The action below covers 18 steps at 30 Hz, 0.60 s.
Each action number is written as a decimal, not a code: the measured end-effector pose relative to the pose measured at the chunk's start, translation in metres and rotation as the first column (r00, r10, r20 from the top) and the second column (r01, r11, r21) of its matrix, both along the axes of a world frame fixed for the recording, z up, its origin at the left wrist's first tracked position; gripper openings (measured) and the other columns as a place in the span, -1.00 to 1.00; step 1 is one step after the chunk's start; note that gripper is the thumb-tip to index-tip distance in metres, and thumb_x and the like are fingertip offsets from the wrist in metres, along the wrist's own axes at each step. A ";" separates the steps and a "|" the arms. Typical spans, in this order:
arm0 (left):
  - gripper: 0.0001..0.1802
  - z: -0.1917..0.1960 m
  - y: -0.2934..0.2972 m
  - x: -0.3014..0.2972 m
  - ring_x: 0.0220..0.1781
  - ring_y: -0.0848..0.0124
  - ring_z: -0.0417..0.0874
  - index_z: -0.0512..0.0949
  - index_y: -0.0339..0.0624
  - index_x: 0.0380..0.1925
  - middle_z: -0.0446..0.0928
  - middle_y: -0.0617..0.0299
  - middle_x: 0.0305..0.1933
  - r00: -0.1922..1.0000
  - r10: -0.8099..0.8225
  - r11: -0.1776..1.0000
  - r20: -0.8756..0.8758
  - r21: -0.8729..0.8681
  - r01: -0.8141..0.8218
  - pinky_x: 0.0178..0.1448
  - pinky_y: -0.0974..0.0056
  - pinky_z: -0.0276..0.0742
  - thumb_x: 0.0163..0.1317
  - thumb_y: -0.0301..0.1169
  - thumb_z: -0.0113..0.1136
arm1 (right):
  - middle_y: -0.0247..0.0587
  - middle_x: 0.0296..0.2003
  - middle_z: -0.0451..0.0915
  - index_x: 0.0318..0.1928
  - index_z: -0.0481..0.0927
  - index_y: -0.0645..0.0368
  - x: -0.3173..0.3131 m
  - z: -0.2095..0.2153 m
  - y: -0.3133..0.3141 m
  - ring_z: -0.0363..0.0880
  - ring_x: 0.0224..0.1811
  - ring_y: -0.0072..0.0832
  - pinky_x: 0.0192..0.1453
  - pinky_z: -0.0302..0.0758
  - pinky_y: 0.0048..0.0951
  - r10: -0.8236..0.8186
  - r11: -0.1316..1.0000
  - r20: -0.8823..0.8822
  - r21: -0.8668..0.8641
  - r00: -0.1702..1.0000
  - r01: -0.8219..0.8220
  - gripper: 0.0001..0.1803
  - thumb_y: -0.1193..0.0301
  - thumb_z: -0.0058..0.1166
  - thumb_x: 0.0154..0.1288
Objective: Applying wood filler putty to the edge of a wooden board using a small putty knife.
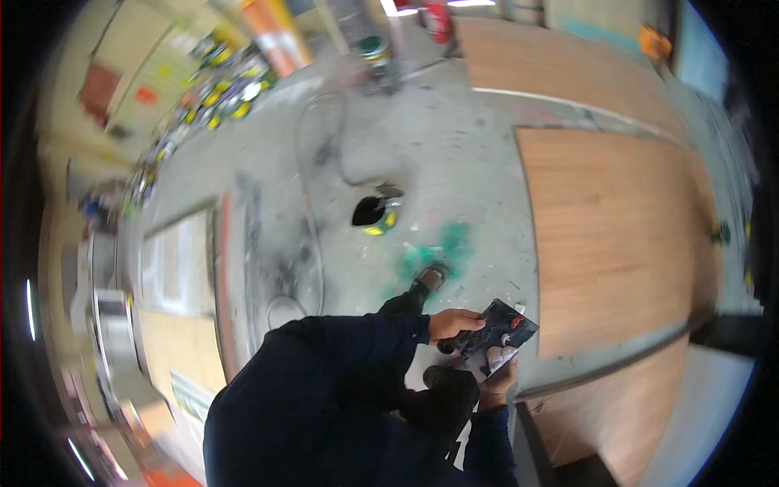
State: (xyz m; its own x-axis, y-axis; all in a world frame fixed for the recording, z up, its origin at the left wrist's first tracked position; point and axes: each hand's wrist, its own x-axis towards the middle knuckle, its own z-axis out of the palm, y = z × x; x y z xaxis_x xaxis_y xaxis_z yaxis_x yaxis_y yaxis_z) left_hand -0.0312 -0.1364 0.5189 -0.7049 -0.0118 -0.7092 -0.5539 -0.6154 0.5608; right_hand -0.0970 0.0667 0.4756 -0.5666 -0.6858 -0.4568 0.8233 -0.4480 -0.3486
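Low in the view, right of the middle, I hold a dark, flat, rectangular piece (497, 318) with both hands. It has a red spot near its far edge and a whitish patch or lump (497, 357) on its near right part. I cannot make out whether that patch is printed or lies on top. My left hand (456, 324) grips the left edge, thumb on top. My right hand (501, 380) is closed around the near right edge, next to the whitish patch. Both sleeves are dark blue.
A paint can (375, 217) with dark insides stands on the grey floor (438, 162), near a hose (312, 235) and green paint stains (442, 247). Large brown boards (617, 235) lie at the right. Several cans (231, 93) line the far left; framed panels (178, 264) are at left.
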 end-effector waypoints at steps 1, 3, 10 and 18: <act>-0.62 0.017 0.007 0.008 -0.29 0.59 0.67 0.59 -0.15 0.13 0.68 0.33 -0.16 1.000 0.013 0.999 0.007 -0.042 -0.013 -0.26 0.39 0.58 0.52 -0.14 0.09 | -0.35 -0.42 0.54 -0.18 0.59 0.14 -0.004 0.020 -0.001 0.49 -0.41 -0.47 -0.35 0.41 -0.38 0.032 0.999 0.009 0.024 0.999 -0.032 -0.57 -0.02 0.11 0.43; -0.64 0.045 0.021 0.025 -0.32 0.60 0.67 0.59 -0.13 0.12 0.67 0.35 -0.19 0.982 0.145 0.989 -0.121 0.001 -0.146 -0.29 0.39 0.59 0.52 -0.15 0.08 | -0.35 -0.41 0.56 -0.16 0.60 0.16 -0.021 0.060 0.005 0.52 -0.41 -0.49 -0.32 0.45 -0.40 0.143 0.987 -0.081 0.086 0.986 -0.136 -0.60 0.03 0.10 0.45; -0.63 0.133 0.061 0.082 -0.50 0.55 0.58 0.59 -0.08 0.06 0.57 0.40 -0.35 0.844 0.515 0.857 -0.152 0.058 -0.512 -0.51 0.31 0.49 0.51 -0.07 0.10 | -0.23 -0.24 0.69 -0.16 0.65 0.21 -0.038 0.144 -0.011 0.66 -0.20 -0.44 -0.05 0.61 -0.36 0.403 0.905 -0.426 0.313 0.810 -0.286 -0.74 0.31 -0.01 0.58; -0.60 0.197 0.044 0.233 -0.54 0.48 0.59 0.57 -0.01 -0.09 0.58 0.33 -0.38 0.502 0.860 0.510 -0.090 0.141 -0.849 -0.52 0.32 0.56 0.42 0.07 0.16 | -0.47 -0.41 0.32 -0.32 0.41 0.18 -0.005 0.195 -0.088 0.27 -0.32 -0.63 -0.18 0.30 -0.55 0.432 0.901 -0.879 0.430 0.200 -0.057 -0.70 0.33 -0.14 0.64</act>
State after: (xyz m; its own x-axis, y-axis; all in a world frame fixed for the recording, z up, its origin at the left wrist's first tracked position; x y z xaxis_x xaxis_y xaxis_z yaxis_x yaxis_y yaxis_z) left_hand 0.2022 -0.0920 0.7159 -0.4625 -0.6165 -0.6372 0.3379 -0.7870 0.5162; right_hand -0.1019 -0.0216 0.6707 -0.5210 -0.8465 0.1096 -0.1504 -0.0353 -0.9880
